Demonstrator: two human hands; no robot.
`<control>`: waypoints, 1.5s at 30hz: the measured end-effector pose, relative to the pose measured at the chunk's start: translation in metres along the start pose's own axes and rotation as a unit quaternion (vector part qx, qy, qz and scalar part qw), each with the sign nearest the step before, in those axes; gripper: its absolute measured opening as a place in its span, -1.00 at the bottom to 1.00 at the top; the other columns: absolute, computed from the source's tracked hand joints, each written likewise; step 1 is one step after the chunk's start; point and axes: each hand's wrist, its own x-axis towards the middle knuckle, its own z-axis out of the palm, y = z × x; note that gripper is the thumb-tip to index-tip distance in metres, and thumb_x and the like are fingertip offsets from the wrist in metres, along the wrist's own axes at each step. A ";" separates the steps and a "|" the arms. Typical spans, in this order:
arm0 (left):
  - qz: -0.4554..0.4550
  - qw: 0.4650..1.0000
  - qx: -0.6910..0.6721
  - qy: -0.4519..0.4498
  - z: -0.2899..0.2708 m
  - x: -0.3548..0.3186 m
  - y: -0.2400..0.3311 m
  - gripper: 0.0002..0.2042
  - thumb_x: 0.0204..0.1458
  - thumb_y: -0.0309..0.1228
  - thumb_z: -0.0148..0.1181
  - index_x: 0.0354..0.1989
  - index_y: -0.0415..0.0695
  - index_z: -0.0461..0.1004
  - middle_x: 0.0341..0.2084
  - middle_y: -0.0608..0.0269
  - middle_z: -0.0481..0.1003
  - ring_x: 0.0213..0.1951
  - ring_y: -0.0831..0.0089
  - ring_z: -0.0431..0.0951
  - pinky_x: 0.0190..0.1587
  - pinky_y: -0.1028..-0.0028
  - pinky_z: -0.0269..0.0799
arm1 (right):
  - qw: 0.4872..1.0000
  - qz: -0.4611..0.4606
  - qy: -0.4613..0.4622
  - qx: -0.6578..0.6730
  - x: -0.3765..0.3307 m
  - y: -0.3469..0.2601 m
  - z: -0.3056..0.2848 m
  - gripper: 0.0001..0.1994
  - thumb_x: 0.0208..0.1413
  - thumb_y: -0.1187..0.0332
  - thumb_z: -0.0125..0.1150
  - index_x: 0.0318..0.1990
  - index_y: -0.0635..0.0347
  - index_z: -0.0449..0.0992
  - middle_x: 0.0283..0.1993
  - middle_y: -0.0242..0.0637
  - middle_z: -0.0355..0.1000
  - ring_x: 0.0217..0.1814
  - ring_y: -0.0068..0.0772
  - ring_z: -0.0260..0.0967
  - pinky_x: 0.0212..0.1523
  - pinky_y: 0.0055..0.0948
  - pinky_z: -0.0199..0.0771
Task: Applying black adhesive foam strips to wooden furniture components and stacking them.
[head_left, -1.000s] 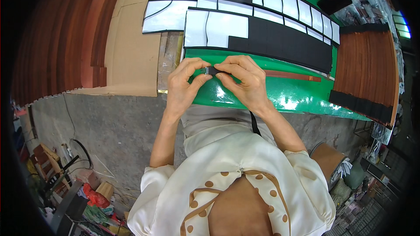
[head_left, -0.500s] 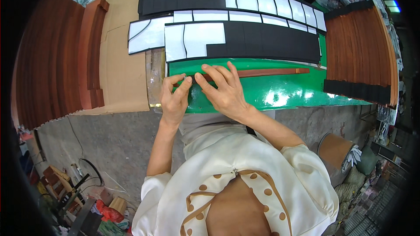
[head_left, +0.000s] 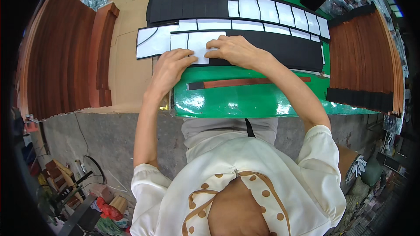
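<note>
Head view: both hands are at the white part of a black-and-white sheet (head_left: pixel 271 50), a brown strip (head_left: pixel 236 81) nearer the person.
The left hand (head_left: pixel 175 62) bends its fingers onto the sheet's white part, and the right hand (head_left: pixel 236 51) has curled fingers there too, just right of the left; whether either pinches anything, I cannot tell. The strip, black at its left end, lies loose on the green tabletop (head_left: pixel 232 105), on the sheet's near side. Stacked brown slats (head_left: pixel 361 57) with black ends stand right of the sheet, brown boards (head_left: pixel 61 61) well left.
</note>
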 end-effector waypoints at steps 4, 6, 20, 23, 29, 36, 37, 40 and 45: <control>-0.022 0.998 0.031 -0.047 0.007 0.003 -0.008 -0.79 -0.13 -0.53 0.19 -0.27 -0.09 0.57 -0.23 0.33 0.51 -0.21 0.33 0.48 -0.15 0.37 0.38 | 0.998 -0.040 -0.042 -0.015 0.008 0.006 -0.006 -0.76 -0.08 0.51 0.09 -0.19 0.12 0.47 -0.11 -0.38 0.36 -0.14 -0.34 0.35 -0.27 -0.41 0.50; -0.026 0.998 0.032 -0.044 0.009 0.005 -0.008 -0.79 -0.14 -0.53 0.20 -0.27 -0.08 0.57 -0.24 0.33 0.51 -0.22 0.34 0.48 -0.16 0.37 0.38 | 0.998 -0.056 -0.033 -0.018 0.012 0.009 -0.017 -0.83 -0.07 0.48 0.09 -0.27 0.12 0.48 -0.18 -0.36 0.36 -0.14 -0.32 0.36 -0.26 -0.39 0.51; -0.037 0.982 -0.098 0.157 -0.023 0.036 0.105 -0.74 -0.14 -0.65 0.22 -0.21 -0.27 0.47 -0.32 0.14 0.47 -0.26 0.31 0.48 -0.23 0.47 0.40 | 0.646 0.337 0.223 0.648 -0.124 -0.018 -0.059 -0.83 0.09 0.28 0.19 -0.33 0.21 0.48 -0.36 -0.47 0.38 -0.31 -0.66 0.32 -0.19 -0.58 0.41; 0.057 0.976 -0.111 0.176 0.004 0.049 0.146 -0.66 -0.33 -0.65 0.36 -0.28 -0.25 0.47 -0.38 0.14 0.46 -0.35 0.30 0.48 -0.31 0.42 0.39 | 0.600 0.344 0.224 0.687 -0.144 -0.033 -0.054 -0.82 0.08 0.27 0.19 -0.34 0.20 0.48 -0.37 -0.47 0.37 -0.30 -0.66 0.32 -0.19 -0.57 0.41; 0.192 0.962 -0.131 0.146 0.037 0.064 0.167 -0.65 -0.37 -0.63 0.38 -0.31 -0.24 0.47 -0.45 0.19 0.47 -0.47 0.35 0.44 -0.42 0.42 0.29 | 0.548 0.339 0.229 0.729 -0.189 -0.042 -0.042 -0.78 0.08 0.23 0.19 -0.35 0.21 0.48 -0.39 -0.45 0.37 -0.26 -0.62 0.32 -0.19 -0.53 0.40; 0.224 0.960 -0.154 0.069 0.060 0.070 0.193 -0.70 -0.38 -0.57 0.35 -0.37 -0.24 0.46 -0.47 0.24 0.45 -0.51 0.43 0.41 -0.43 0.44 0.21 | 0.545 0.365 0.221 0.722 -0.238 -0.044 -0.023 -0.78 0.08 0.28 0.19 -0.25 0.27 0.48 -0.30 -0.38 0.41 -0.29 -0.59 0.36 -0.19 -0.54 0.42; 0.220 0.960 -0.157 0.072 0.064 0.069 0.196 -0.70 -0.39 -0.58 0.34 -0.37 -0.24 0.46 -0.48 0.25 0.44 -0.51 0.44 0.40 -0.43 0.44 0.20 | 0.538 0.374 0.215 0.724 -0.244 -0.044 -0.020 -0.75 0.09 0.31 0.19 -0.17 0.31 0.46 -0.24 -0.34 0.42 -0.31 -0.57 0.38 -0.18 -0.53 0.45; 0.209 0.960 -0.168 0.082 0.080 0.069 0.203 -0.70 -0.41 -0.59 0.33 -0.39 -0.23 0.45 -0.49 0.27 0.44 -0.51 0.45 0.40 -0.42 0.45 0.20 | 0.438 0.363 0.277 0.775 -0.258 -0.049 -0.015 -0.69 0.09 0.32 0.18 -0.07 0.34 0.45 -0.17 -0.29 0.44 -0.27 -0.57 0.37 -0.15 -0.51 0.42; 0.178 0.964 -0.183 0.079 0.095 0.076 0.218 -0.69 -0.47 -0.63 0.33 -0.42 -0.21 0.47 -0.47 0.25 0.45 -0.52 0.40 0.39 -0.44 0.44 0.21 | 0.747 0.385 0.384 0.382 -0.269 -0.050 -0.015 -0.63 -0.10 0.39 0.30 -0.06 0.24 0.48 -0.17 -0.32 0.45 -0.20 -0.42 0.34 -0.21 -0.43 0.43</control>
